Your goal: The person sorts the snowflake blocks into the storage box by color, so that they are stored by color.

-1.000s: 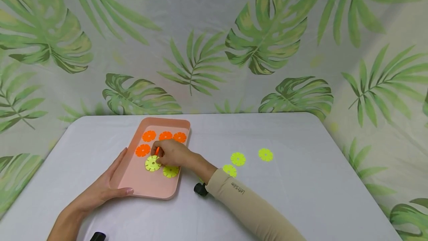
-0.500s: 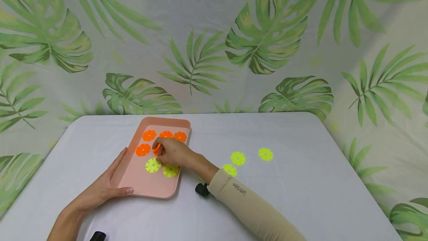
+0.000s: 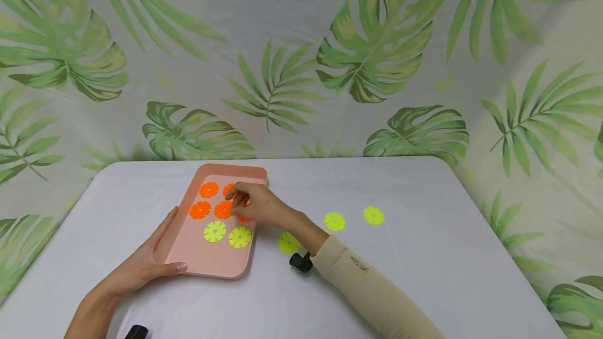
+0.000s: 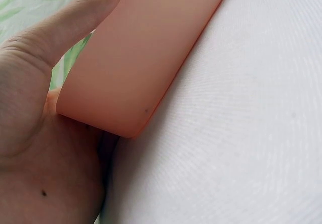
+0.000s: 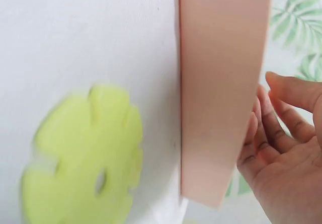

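Note:
A pink tray (image 3: 207, 268) lies on the white table, its corner inside the spread of my left hand (image 3: 143, 263). The fingers run straight along its left wall and the thumb lies over the near rim. In the left wrist view the tray's wall (image 4: 136, 58) sits against that hand. Over the tray's right side hovers my right hand (image 3: 259, 203), fingers loosely bent and nothing in them. Beneath it are orange notched discs (image 3: 200, 210), some partly hidden. Two yellow-green notched discs (image 3: 215, 232) lie nearer me in the tray.
Right of the tray, more yellow-green discs (image 3: 335, 221) lie on the table (image 3: 424, 255); one close to the tray shows large in the right wrist view, a yellow-green disc (image 5: 85, 158). A leaf-print cloth (image 3: 292, 67) hangs behind the table.
My right hand has let go of a yellow-green disc, which now lies flat in the tray. The hand has then moved right and away from me. My left hand has stayed on the tray.

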Motion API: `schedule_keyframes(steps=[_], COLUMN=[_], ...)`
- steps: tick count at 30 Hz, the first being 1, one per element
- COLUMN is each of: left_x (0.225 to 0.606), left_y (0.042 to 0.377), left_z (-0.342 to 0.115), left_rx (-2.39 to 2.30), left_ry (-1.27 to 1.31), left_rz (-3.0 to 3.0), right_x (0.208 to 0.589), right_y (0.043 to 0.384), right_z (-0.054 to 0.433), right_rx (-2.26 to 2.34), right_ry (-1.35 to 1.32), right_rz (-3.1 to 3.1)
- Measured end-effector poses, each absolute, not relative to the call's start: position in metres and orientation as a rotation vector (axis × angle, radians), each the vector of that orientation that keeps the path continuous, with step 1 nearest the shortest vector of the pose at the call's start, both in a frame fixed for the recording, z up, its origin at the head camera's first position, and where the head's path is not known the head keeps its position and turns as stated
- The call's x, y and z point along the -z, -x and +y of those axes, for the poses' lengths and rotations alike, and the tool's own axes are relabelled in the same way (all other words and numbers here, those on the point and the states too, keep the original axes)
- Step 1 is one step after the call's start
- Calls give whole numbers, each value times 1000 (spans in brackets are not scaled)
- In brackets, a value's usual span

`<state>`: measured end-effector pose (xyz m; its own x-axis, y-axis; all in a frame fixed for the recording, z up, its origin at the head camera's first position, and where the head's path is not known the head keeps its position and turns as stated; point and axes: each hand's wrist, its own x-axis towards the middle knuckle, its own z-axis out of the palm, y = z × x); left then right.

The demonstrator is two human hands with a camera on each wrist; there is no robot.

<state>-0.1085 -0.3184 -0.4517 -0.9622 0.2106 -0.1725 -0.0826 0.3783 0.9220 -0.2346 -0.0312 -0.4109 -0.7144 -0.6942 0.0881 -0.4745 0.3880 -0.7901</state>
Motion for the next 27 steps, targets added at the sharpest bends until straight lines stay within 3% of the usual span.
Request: schedule_keyframes(steps=[27], left_x=[454], left_y=[106], left_z=[-318], left_rx=[-1621], left_ry=[-119], left_rz=[2372], right_x=[417], right_y=[233], right_z=[53], right_rx=[1246], right_ry=[952], right_rz=[2442])
